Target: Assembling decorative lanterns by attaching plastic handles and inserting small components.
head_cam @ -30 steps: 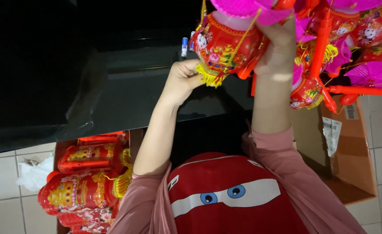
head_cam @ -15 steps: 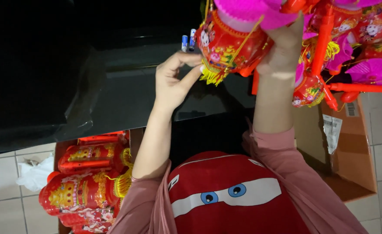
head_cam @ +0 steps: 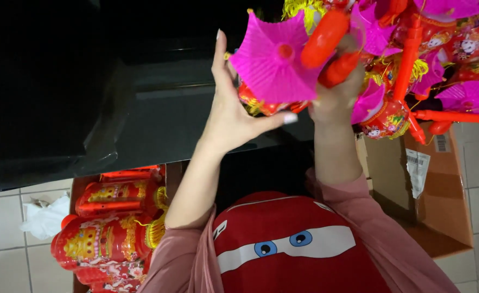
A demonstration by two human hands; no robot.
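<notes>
Lantern (head_cam: 274,65) probably in right hand's (head_cam: 334,100) closed grip, left hand (head_cam: 231,116) open, above tiled floor (head_cam: 6,260).

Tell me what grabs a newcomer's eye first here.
A bright pink paper fan at top centre, part of the lantern that the left hand and right hand hold up. To its right hangs a crowded cluster of red and pink lanterns with orange handles. At lower left, more red lanterns lie packed in a box, against the dark black counter above them.
</notes>
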